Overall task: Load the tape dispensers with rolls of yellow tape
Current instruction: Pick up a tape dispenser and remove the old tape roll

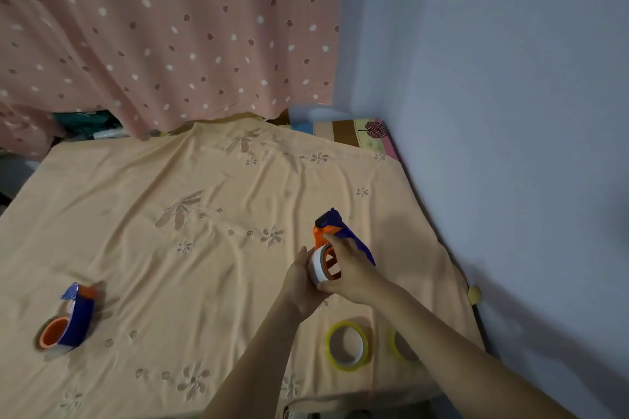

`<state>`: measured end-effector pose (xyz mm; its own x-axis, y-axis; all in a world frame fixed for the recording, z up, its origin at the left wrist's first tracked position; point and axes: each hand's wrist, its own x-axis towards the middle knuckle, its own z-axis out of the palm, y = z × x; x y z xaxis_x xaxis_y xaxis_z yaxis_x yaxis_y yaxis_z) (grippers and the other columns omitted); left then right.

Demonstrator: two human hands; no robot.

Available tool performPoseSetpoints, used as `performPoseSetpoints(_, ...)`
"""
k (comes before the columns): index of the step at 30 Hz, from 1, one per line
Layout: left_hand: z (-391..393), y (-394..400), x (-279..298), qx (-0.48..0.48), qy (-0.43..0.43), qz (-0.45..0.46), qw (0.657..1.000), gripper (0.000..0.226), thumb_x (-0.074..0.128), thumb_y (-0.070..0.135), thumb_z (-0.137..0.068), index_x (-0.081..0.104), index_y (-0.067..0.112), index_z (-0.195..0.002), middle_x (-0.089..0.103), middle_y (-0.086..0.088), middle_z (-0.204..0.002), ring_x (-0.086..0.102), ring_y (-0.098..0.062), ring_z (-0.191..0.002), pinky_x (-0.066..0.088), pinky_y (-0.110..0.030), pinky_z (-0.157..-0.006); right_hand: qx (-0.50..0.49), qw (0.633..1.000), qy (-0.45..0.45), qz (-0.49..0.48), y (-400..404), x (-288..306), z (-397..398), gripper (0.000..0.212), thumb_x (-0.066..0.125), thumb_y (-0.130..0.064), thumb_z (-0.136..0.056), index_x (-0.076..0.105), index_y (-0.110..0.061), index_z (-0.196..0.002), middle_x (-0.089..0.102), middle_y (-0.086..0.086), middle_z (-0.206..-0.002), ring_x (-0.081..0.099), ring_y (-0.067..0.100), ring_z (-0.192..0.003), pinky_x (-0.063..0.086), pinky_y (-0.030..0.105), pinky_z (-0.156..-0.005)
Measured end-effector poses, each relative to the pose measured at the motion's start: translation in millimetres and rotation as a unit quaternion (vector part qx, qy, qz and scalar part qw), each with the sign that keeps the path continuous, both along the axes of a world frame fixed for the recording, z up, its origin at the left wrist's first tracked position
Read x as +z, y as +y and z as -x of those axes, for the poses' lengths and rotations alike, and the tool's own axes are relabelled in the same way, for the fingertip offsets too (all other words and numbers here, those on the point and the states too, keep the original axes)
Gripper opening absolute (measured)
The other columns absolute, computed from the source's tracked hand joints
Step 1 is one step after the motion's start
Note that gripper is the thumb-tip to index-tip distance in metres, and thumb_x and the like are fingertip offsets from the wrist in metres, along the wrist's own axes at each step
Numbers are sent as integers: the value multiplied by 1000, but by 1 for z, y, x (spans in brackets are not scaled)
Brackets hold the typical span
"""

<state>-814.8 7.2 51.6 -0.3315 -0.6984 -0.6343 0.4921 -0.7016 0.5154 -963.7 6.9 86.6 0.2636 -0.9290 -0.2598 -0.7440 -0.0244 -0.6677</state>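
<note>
Peach cloth [211, 282]; spotted curtain [163, 27]; bluish wall [510, 78]

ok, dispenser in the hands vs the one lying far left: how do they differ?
The held dispenser is gripped by both the left hand and right hand, with a pale roll on its orange hub; the left dispenser lies untouched on the cloth. The held dispenser sits right of centre, near two loose yellow rolls; the left dispenser lies alone. Both are blue with orange parts.
</note>
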Motion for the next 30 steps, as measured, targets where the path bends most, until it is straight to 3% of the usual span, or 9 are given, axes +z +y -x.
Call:
performPoseSetpoints(1,-4,-2,-4,4,74,-23,997,46,44,29,-106,52,3,-144,61,-26,-138,71,-20,-113,56,-33,-97,-9,1000,-11,12,-1,-3,1,102,81,-41,-70,19,-37,-151,36,-4,-147,45,18,-128,50,34,-98)
performPoseSetpoints(3,-9,-3,-4,1,104,-28,994,42,60,17,-99,56,2,-138,69,-19,-126,72,-17,-111,59,-20,-81,-12,999,-33,22,-2,-7,3,94,83,-40,-67,30,-37,-145,41,-9,-142,49,10,-120,51,26,-91)
performPoseSetpoints(6,-12,-2,-9,-7,-6,13,1000,44,55,31,-101,62,6,-136,68,-19,-131,69,-32,-117,59,-41,-90,-10,998,-49,34,0,-10,6,89,83,-43,-62,35,-41,-136,43,-16,-137,53,7,-116,53,23,-87)
performPoseSetpoints(9,-15,-5,-14,-22,-59,37,997,48,60,41,-97,63,14,-137,65,-17,-137,61,-34,-125,48,-47,-99,-20,996,-83,22,2,-11,8,86,84,-43,-61,38,-42,-134,43,-18,-135,51,3,-113,44,13,-84)
performPoseSetpoints(12,-21,-6,-15,-13,-100,26,995,49,62,43,-95,63,16,-136,63,-18,-137,59,-37,-127,50,-53,-104,-46,991,-122,-13,0,-11,10,84,86,-39,-64,41,-41,-135,45,-19,-132,47,5,-118,44,18,-88)
performPoseSetpoints(15,-30,-7,-21,37,-130,15,991,42,58,38,-99,59,19,-137,61,-18,-134,64,-37,-113,62,-49,-80,-92,988,-124,-8,-9,-9,15,85,85,-39,-67,41,-33,-140,46,-14,-134,47,10,-121,46,25,-94)
performPoseSetpoints(19,-47,-7,-29,85,-164,14,983,34,57,32,-102,51,25,-135,65,-10,-117,67,-33,-100,60,-42,-72,-107,993,31,46,-18,-28,27,88,82,-32,-72,34,-29,-146,36,-2,-145,45,23,-125,52,39,-95)
performPoseSetpoints(22,-57,-6,-39,98,-203,14,974,34,60,29,-100,50,27,-133,63,-11,-120,67,-36,-101,60,-42,-72,-74,984,164,0,-22,-56,26,86,76,-31,-78,28,-25,-149,29,4,-148,42,34,-126,52,42,-91)
performPoseSetpoints(30,-72,-7,-49,107,-231,6,967,37,66,31,-96,52,29,-130,67,-2,-109,69,-33,-97,61,-45,-75,-13,966,250,-61,-33,-111,-16,90,74,-41,-79,23,-19,-150,32,10,-145,45,35,-122,48,42,-95)
